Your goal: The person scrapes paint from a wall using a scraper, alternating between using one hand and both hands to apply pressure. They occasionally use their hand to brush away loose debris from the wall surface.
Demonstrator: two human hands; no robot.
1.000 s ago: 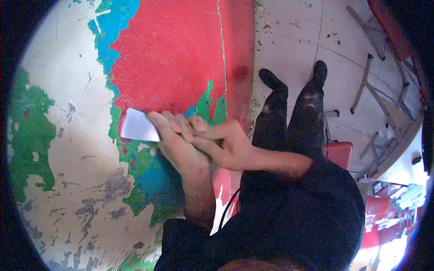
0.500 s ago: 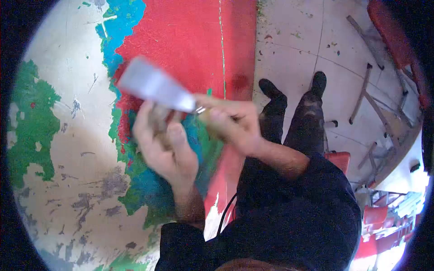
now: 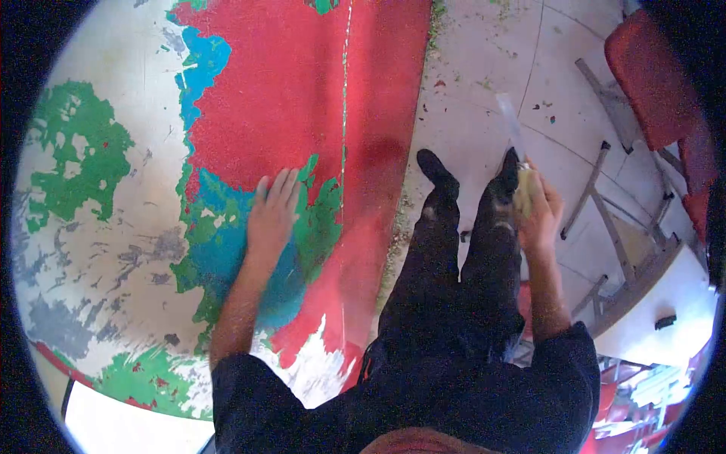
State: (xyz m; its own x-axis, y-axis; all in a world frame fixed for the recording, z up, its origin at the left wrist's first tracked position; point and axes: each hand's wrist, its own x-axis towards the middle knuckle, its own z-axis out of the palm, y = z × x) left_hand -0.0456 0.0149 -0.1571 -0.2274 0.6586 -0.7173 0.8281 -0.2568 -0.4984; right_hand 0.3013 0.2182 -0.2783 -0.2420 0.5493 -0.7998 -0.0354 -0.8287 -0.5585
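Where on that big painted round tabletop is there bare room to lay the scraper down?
The pale scraped stretch of the round painted tabletop, left of the left hand, is bare. So is the wide red painted patch above that hand's fingers. It is crowded to the right: the right hand holds the metal scraper over the dark trouser legs, beside a red folding chair.

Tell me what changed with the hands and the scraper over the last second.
The right hand carried the scraper off the painted surface and out to the right, over the floor, blade pointing up. The left hand let go of the blade and now lies flat on the paint. The right hand's grip on the handle is unchanged, and the person stands as before.
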